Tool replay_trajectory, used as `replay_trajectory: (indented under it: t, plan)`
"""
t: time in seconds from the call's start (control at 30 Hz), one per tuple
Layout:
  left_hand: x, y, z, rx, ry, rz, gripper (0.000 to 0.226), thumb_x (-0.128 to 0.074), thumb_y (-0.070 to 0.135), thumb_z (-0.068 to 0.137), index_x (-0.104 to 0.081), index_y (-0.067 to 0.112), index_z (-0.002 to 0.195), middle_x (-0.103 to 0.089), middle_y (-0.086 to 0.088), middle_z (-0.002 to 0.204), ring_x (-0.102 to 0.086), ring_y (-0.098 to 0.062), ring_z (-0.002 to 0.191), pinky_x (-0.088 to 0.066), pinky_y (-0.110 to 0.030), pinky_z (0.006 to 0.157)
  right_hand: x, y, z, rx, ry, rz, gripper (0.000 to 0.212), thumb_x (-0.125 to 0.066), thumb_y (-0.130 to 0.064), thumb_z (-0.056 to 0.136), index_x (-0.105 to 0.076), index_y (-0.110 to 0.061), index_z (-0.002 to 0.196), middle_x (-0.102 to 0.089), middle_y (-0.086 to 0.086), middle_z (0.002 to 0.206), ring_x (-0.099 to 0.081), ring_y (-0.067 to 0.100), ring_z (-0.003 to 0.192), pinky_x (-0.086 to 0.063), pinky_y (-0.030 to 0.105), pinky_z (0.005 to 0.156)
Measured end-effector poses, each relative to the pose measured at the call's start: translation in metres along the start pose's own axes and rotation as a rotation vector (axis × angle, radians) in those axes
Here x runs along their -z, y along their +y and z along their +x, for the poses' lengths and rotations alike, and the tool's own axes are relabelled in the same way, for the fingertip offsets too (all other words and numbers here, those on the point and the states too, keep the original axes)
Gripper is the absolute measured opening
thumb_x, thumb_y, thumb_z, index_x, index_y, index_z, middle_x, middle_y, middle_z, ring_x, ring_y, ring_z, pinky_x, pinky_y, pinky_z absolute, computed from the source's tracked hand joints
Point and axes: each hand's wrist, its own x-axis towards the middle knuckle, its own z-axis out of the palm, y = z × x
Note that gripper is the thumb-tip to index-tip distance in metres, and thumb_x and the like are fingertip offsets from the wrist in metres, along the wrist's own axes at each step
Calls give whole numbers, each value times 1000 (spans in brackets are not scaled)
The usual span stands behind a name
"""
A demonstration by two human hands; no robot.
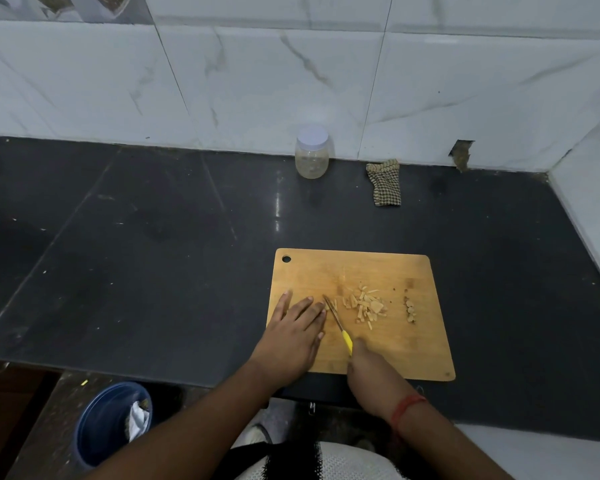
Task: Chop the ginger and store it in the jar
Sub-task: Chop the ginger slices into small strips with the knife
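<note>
Single view, head-mounted wide-angle camera, looking forward and steeply down from above the person's chest. Faces the tiled wall (326, 71) at the back; the dark desk (153, 237) fills mid-frame. Cutting board (378, 271) sits lower centre-right, close to the lens, both forearms entering from the bottom edge. Floor and a blue bin (97, 427) show at bottom left, below the desk's front edge. Wide-angle distortion bends the edges. No second view to overlap.
</note>
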Motion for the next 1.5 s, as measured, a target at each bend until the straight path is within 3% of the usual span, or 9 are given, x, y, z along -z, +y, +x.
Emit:
replay_trajectory:
  t: [0.1,0.2,0.3,0.53,0.67,0.87,1.1,1.3,1.5]
  plan:
    - [1,0,1,4,-7,16,48,-36,36,102,-60,15,137,-59,-1,140,-49,-23,135,-18,-55,117,-1,4,-4,-25,-40,-27,31,-35,-11,100,-37,-5,130,-61,11,102,-60,21,84,-38,24,66]
    - [2,1,1,18,-17,19,48,-35,36,102,-59,15,138,-57,-1,141,-48,-23,135,-18,-56,117,-7,13,-23,-31,-81,6,40,-34,-12,100,-28,-13,139,-59,2,89,-58,11,76,-41,21,61]
    - [2,2,1,23,-21,6,47,-35,36,103,-57,15,139,-56,-1,142,-47,-23,136,-23,-57,120,-5,16,-29,-14,-60,32,43,-34,-12,100,-26,-14,142,-64,6,98,-61,16,84,-48,28,72]
    - [0,-2,2,8,-14,-39,43,-39,34,103,-60,16,136,-56,2,140,-45,-21,137,-17,-56,119,0,0,-4,30,-6,-32,36,-36,-9,99,-33,-6,135,-53,0,81,-54,14,68,-37,23,55]
    - [1,-3,1,9,-28,-29,44,-38,34,103,-58,16,138,-56,3,141,-44,-20,137,-18,-56,120,0,7,-9,-10,-58,-26,37,-34,-11,100,-32,-4,136,-60,9,98,-61,21,83,-42,25,66]
    - [1,0,0,35,-20,-39,47,-34,36,103,-57,18,139,-56,3,141,-45,-20,137,-22,-59,119,-1,13,-26,-9,-35,21,39,-35,-13,101,-29,-15,139,-64,6,95,-63,18,82,-48,29,72]
    - [-1,-3,0,26,1,-26,46,-36,35,102,-59,17,136,-57,2,137,-47,-19,135,-20,-57,119,2,2,-2,28,-1,14,31,-36,-7,98,-37,-8,129,-47,-6,72,-47,5,60,-32,17,47]
    - [-1,-3,0,29,-38,-24,44,-38,35,103,-56,19,140,-55,3,141,-43,-18,138,-22,-58,120,-2,15,-23,34,-77,-25,43,-33,-10,100,-26,-11,143,-60,4,87,-60,16,76,-42,22,62]
    - [-3,-5,-1,21,-38,-24,43,-41,35,103,-55,19,140,-55,3,140,-43,-19,138,-23,-59,119,2,11,-17,10,-45,42,37,-34,-11,100,-30,-12,136,-62,5,89,-58,15,72,-40,22,57]
